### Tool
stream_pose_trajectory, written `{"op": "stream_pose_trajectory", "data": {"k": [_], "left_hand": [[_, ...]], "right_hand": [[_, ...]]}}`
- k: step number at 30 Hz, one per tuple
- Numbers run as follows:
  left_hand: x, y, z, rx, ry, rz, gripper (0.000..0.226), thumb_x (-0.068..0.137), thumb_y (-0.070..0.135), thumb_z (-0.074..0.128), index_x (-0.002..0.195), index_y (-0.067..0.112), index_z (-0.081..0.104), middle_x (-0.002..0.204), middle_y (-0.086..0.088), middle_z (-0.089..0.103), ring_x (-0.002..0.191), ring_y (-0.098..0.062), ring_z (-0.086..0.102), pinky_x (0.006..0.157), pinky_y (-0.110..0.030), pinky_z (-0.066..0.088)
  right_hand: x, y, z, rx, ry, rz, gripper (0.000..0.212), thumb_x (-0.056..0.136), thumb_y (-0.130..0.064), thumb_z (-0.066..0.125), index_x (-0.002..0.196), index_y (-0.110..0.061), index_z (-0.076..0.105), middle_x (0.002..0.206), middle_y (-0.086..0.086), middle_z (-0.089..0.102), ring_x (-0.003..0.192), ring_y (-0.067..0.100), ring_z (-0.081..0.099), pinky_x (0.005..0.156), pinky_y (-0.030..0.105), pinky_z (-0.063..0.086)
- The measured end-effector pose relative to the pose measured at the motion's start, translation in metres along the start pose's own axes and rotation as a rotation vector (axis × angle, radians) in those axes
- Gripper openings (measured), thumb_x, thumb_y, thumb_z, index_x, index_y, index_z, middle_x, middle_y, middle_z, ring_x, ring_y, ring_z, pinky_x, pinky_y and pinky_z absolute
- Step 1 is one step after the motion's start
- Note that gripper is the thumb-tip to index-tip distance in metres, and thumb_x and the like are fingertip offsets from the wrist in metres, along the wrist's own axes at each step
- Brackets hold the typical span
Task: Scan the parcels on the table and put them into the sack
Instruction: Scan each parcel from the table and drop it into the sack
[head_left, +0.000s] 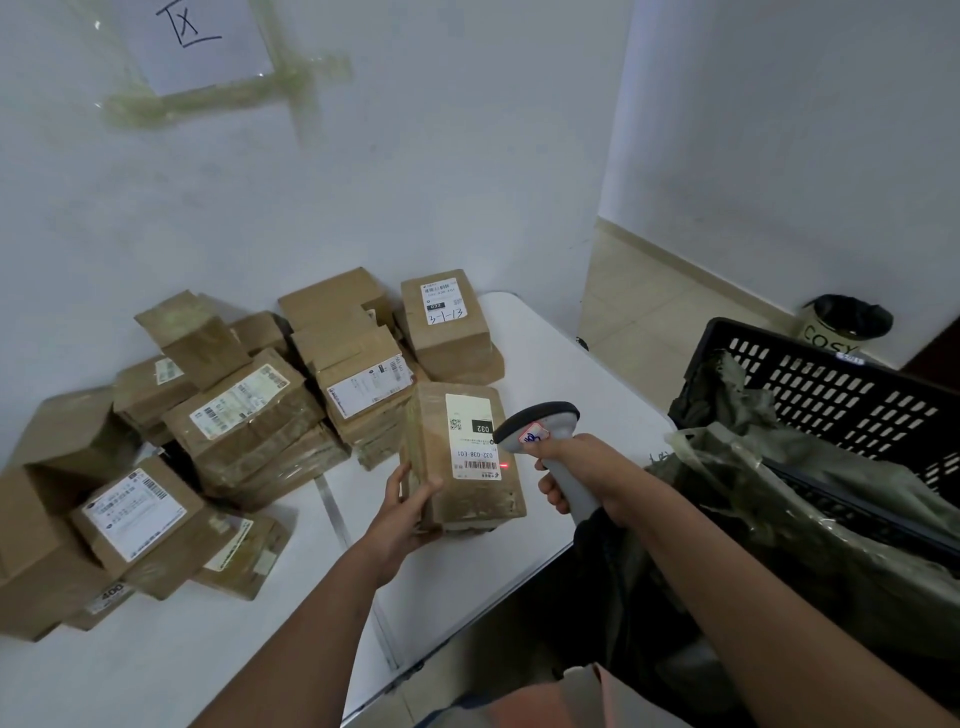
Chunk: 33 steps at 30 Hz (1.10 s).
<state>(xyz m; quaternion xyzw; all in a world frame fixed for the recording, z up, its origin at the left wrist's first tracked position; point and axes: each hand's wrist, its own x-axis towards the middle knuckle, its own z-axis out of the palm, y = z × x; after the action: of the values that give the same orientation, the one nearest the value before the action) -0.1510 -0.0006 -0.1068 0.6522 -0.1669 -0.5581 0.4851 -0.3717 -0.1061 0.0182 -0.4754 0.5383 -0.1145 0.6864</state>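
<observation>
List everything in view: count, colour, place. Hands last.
held parcel: one, brown, white label, table's middle
piled parcels: many, exact count unclear, brown, table's left and back
scanner: one, grey, over the held parcel's label
table: one, white
sack: one, olive green, right of table
crate: one, black, behind sack
bin: one, black liner, floor corner
paper sign: one, white, taped on wall
left hand: grips held parcel
right hand: grips scanner

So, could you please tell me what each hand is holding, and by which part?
The left hand grips the parcel by its near left corner; the right hand grips the scanner by its handle.
</observation>
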Motion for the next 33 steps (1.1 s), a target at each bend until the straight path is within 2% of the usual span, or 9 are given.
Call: {"op": "stream_pose_trajectory", "data": {"k": [7,12,17,19,22,26,31,33], "left_hand": [[0.0,0.001,0.003,0.004,0.001,-0.003,0.077,0.085,0.044,0.071,0.146,0.046,0.025,0.142,-0.007,0.042,0.123,-0.031,0.05,0.095,-0.047,0.055],[-0.003,0.002,0.003,0.004,-0.027,-0.021,0.073,0.087,0.041,0.07,0.146,0.044,0.027,0.141,-0.009,0.043,0.117,-0.03,0.055,0.092,-0.046,0.057],[-0.01,0.007,0.009,0.045,-0.191,-0.131,0.065,0.083,0.045,0.071,0.14,0.039,0.041,0.138,-0.01,0.045,0.121,-0.036,0.05,0.085,-0.045,0.059],[-0.011,0.012,0.017,0.114,-0.275,-0.174,0.066,0.08,0.048,0.073,0.139,0.039,0.044,0.138,-0.011,0.045,0.122,-0.039,0.049,0.089,-0.048,0.057],[-0.011,0.022,0.04,0.216,-0.371,-0.216,0.066,0.079,0.05,0.076,0.137,0.038,0.047,0.136,-0.013,0.049,0.12,-0.04,0.053,0.092,-0.049,0.056],[-0.009,0.032,0.089,0.35,-0.497,-0.264,0.055,0.087,0.044,0.068,0.138,0.038,0.048,0.135,-0.011,0.052,0.12,-0.037,0.056,0.096,-0.051,0.053],[-0.014,0.021,0.166,0.527,-0.607,-0.353,0.044,0.094,0.037,0.06,0.137,0.034,0.051,0.133,-0.013,0.051,0.12,-0.034,0.055,0.095,-0.052,0.053],[-0.013,0.004,0.189,0.537,-0.652,-0.408,0.047,0.091,0.039,0.064,0.136,0.032,0.053,0.133,-0.015,0.053,0.121,-0.036,0.056,0.095,-0.056,0.052]], "right_hand": [[0.004,0.0,-0.004,-0.005,0.013,0.004,0.028,0.092,-0.027,0.066,0.089,-0.001,0.058,0.061,0.012,0.061,0.043,0.017,0.054,0.044,0.022,0.045],[0.004,0.004,-0.011,0.006,0.006,0.011,0.029,0.093,-0.03,0.065,0.09,-0.001,0.059,0.061,0.011,0.062,0.046,0.017,0.056,0.046,0.023,0.046],[0.001,0.024,-0.034,0.09,0.035,0.046,0.032,0.092,-0.031,0.065,0.093,0.001,0.061,0.061,0.011,0.061,0.047,0.018,0.055,0.047,0.025,0.045],[-0.003,0.034,-0.049,0.148,0.071,0.056,0.031,0.093,-0.029,0.065,0.093,0.002,0.061,0.06,0.011,0.059,0.046,0.017,0.053,0.045,0.024,0.044],[-0.011,0.053,-0.076,0.249,0.141,0.059,0.03,0.094,-0.029,0.064,0.09,0.001,0.061,0.055,0.009,0.057,0.043,0.016,0.052,0.042,0.023,0.043],[-0.025,0.09,-0.122,0.345,0.273,0.067,0.031,0.094,-0.03,0.064,0.08,-0.002,0.062,0.052,0.006,0.056,0.04,0.016,0.051,0.041,0.022,0.043],[-0.053,0.145,-0.182,0.406,0.418,0.136,0.029,0.094,-0.029,0.064,0.082,-0.002,0.061,0.056,0.009,0.055,0.038,0.015,0.051,0.039,0.02,0.042],[-0.064,0.167,-0.203,0.428,0.464,0.159,0.029,0.094,-0.028,0.063,0.082,-0.002,0.061,0.058,0.01,0.055,0.04,0.016,0.051,0.041,0.023,0.042]]}}
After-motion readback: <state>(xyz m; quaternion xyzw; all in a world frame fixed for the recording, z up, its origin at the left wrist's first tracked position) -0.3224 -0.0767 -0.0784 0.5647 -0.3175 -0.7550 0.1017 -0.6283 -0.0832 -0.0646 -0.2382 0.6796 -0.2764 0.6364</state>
